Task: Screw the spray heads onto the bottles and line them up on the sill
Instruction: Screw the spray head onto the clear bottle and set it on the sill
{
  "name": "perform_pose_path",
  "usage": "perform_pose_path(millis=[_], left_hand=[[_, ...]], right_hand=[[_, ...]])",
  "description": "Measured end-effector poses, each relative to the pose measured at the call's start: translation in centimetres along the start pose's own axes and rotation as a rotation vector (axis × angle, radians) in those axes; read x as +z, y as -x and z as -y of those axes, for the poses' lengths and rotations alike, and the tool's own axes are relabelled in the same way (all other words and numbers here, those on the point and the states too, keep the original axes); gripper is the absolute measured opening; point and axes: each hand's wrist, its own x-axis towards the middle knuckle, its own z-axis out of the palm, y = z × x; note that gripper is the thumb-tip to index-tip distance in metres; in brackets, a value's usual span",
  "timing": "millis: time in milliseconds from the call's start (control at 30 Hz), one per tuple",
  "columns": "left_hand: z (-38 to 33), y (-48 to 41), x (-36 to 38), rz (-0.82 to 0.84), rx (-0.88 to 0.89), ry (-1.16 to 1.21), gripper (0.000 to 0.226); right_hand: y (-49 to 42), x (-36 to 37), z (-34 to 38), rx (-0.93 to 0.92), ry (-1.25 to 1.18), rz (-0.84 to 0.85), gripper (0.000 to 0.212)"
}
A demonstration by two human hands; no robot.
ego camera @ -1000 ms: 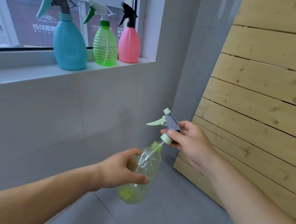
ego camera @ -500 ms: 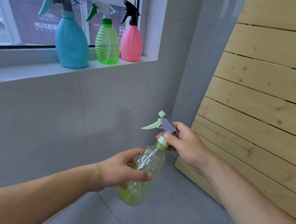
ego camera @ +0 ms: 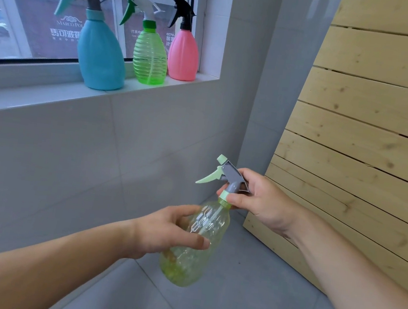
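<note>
Two bare hands worked below the white window sill — the left hand gripped a clear yellow-green plastic bottle, the right hand pinched its grey-and-mint spray head at the neck.

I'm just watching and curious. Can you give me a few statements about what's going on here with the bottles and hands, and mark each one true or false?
1. Three spray bottles stand on the sill. True.
2. The pink bottle is nearest the corner wall. True.
3. The left hand holds the spray head. False: it grips the clear yellow-green bottle; the right hand holds the head.
4. The blue bottle has no spray head. False: it has one fitted.
</note>
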Motion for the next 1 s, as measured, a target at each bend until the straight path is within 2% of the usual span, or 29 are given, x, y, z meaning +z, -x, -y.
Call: perform_pose_path(millis=[133, 233, 367, 600, 767, 867, 1000], left_hand=[[-0.2, 0.0, 0.2, 0.032, -0.013, 0.096, 0.049], [-0.2, -0.1, 0.1, 0.027, -0.01, 0.082, 0.048], [-0.2, -0.1, 0.3, -0.016, 0.005, 0.015, 0.046], [-0.3, -0.6, 0.4, -0.061, 0.009, -0.062, 0.05], [-0.4, -0.6, 0.1, -0.087, 0.027, -0.085, 0.051], [-0.1, -0.4, 0.3, -0.092, 0.021, -0.119, 0.054], [0.1, -0.6, 0.3, -0.102, 0.01, -0.162, 0.057]], right_hand=[[-0.3, 0.2, -0.2, -0.017, -0.101, -0.032, 0.036], [-0.4, 0.1, -0.3, -0.015, -0.101, -0.021, 0.036], [-0.6, 0.0, -0.6, 0.001, -0.044, -0.017, 0.037], [-1.0, 1.1, -1.1, 0.067, 0.096, -0.181, 0.031], [-1.0, 0.7, -0.6, 0.026, -0.152, -0.088, 0.032], [-0.9, 0.9, -0.8, 0.02, -0.073, -0.088, 0.03], [-1.2, 2.0, -1.1, 0.041, 0.079, -0.203, 0.026]])
